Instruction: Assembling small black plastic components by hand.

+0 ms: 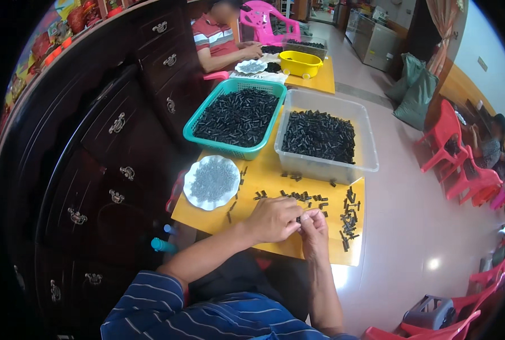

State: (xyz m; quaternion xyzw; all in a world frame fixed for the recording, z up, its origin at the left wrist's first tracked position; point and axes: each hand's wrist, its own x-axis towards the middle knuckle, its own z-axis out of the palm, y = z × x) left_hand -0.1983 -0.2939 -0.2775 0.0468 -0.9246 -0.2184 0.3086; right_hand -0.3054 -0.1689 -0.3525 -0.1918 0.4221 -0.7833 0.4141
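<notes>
Small black piece point(299, 220) at the right hand point(314, 225)'s fingertips, mostly covered; shape unreadable. Left hand point(272, 220) seen from its back, grip hidden. Grey bits point(212, 177) on the white plate point(210, 204) too small to identify. Co-worker point(215, 37)'s handwork likewise. Red chairs point(462, 327), lower right, cut off by the frame edge.

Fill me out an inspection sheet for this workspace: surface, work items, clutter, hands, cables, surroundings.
Surface: yellow tabletop, partly covered.
Work items: green basket and clear bin full of black parts; white plate of tiny pale pieces.
Clutter: loose black parts across middle and right.
Hands: left hand and right hand together, pinching a small dark piece.
Cables: nothing seen.
Surroundings: dark cabinet left, red chairs right, another person beyond.
</notes>
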